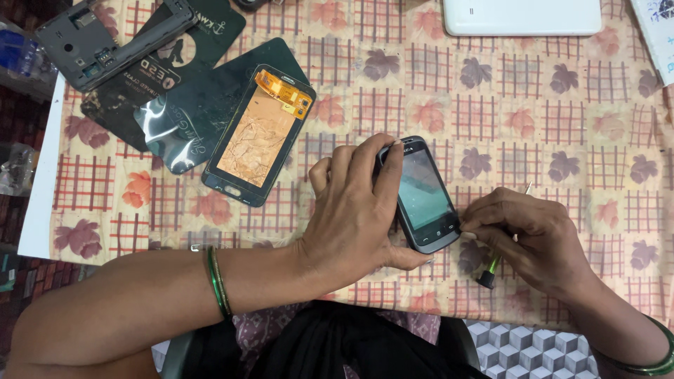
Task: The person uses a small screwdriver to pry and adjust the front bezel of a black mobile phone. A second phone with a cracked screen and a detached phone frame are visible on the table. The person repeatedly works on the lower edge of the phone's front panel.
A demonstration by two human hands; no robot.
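- Two bare hands worked at a small dark phone (423, 196) that lay face up on a table under a checked tablecloth (562, 119) printed with leaves.
- The left hand (354, 210) lay over the phone's left edge, its fingers curled together and clamped on the top corner and side, with the thumb under the lower edge.
- The right hand (533, 231) sat just beside the phone's lower right corner, fingers pinched together around a thin tool (504, 242) with a metal tip and a green-and-black handle; the fingertips touched the phone's edge.
- Each wrist wore green bangles (218, 281).
- To the left of the phone, well apart from it, lay a detached screen panel (258, 137) with an orange flex cable, back side up, resting partly on dark antistatic bags (189, 112).
- A grey phone frame (105, 42) lay at the upper left corner of the table.
- A flat white device (523, 17) lay at the far edge.
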